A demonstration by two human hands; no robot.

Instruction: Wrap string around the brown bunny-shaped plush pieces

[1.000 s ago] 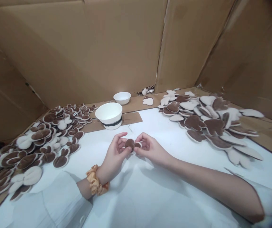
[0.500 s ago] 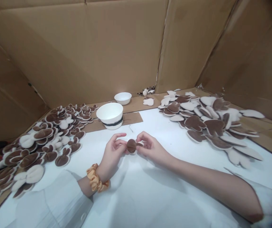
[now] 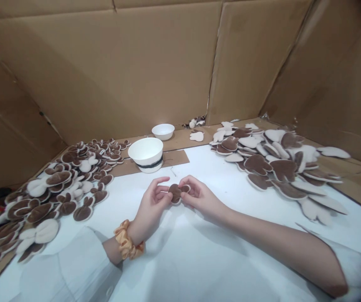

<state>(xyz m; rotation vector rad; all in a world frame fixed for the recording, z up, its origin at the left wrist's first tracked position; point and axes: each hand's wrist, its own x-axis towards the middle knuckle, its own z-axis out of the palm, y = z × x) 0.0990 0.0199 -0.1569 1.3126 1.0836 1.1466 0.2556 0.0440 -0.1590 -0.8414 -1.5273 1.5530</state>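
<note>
Between my two hands, over the white tabletop [image 3: 180,251], is a small brown plush bunny-shaped piece [image 3: 175,193] with a pale edge. My left hand [image 3: 153,199] pinches its round end between thumb and fingers, index finger stretched out above. The thumb and fingers of my right hand [image 3: 199,195] close on its other end, which they partly hide. An orange scrunchie [image 3: 126,240] circles my left wrist. Just beyond my hands stands a white bowl [image 3: 145,152] with a dark band, and a small bent wire or thread [image 3: 173,171] lies near it.
Many brown and white bunny-shaped pieces [image 3: 64,178] are heaped on the left. Larger flat brown and white pieces [image 3: 283,167] form a pile on the right. Behind are a second white bowl [image 3: 163,131], a lone white piece [image 3: 196,135] and cardboard walls [image 3: 161,63].
The brown bunny piece has turned slightly, showing more of its brown face towards my right hand. My left thumb now presses onto its front. Both hands stay in nearly the same place.
</note>
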